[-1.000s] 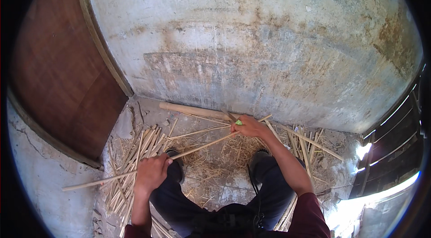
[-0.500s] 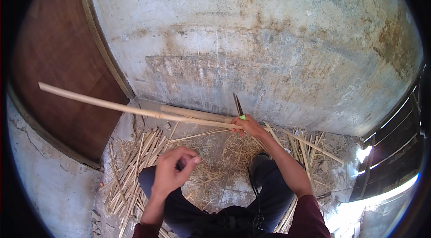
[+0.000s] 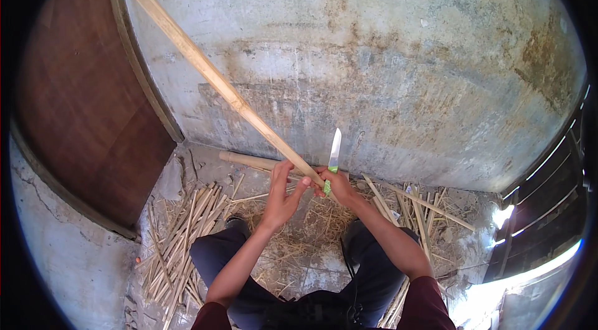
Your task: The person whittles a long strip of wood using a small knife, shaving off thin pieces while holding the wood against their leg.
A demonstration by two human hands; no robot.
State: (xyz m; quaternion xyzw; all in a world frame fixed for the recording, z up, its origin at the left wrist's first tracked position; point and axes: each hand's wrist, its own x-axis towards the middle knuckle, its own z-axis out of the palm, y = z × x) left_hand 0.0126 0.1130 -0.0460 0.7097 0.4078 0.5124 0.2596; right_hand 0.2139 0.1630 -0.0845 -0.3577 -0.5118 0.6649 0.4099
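head view, pale stick [image 3: 236, 103] slanting leftward from right hand [image 3: 338, 185], gripping it and knife [image 3: 334, 155], left hand [image 3: 283, 203] spread beside it

Pretty beat-up wall [image 3: 398, 50] straight ahead, pale blue-grey and blotched with rusty brown stains [image 3: 545, 59]. Over on the left there's a reddish-brown panel [image 3: 87, 99] in a wooden frame [image 3: 144, 84], plus a lower bit of cracked, whitish wall [image 3: 68, 261]. Dark boards [image 3: 539, 205] on the right let bright light [image 3: 503, 212] through the gaps. Floor [image 3: 321, 263]'s grey, worn and kinda patchy.
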